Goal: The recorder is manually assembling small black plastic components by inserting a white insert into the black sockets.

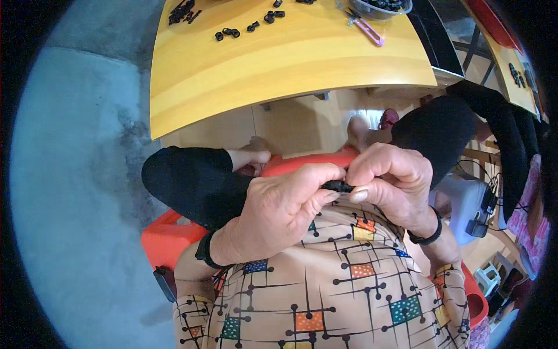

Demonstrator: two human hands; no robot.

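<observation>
In front of my body, above my lap, I hold a small dark black piece (338, 186) between both hands. My left hand (279, 203) pinches one end with thumb and bent fingers. At the other end, my right hand (398, 183) grips it between thumb and curled forefinger. The fingers cover most of the piece, so its exact kind does not show. On the yellow wooden table (279, 70) ahead lie several small black cylindrical parts (229, 33), with a cluster of thinner black parts (183, 13) at the far left.
A clear bowl (381, 14) of black parts stands at the table's far right, beside a pink-purple hand tool (367, 32). Red plastic seating (168, 238) is under me. To the right are a pale plastic box (459, 203), a black adapter (478, 225) with cables, and another person's dark-clothed leg (500, 122).
</observation>
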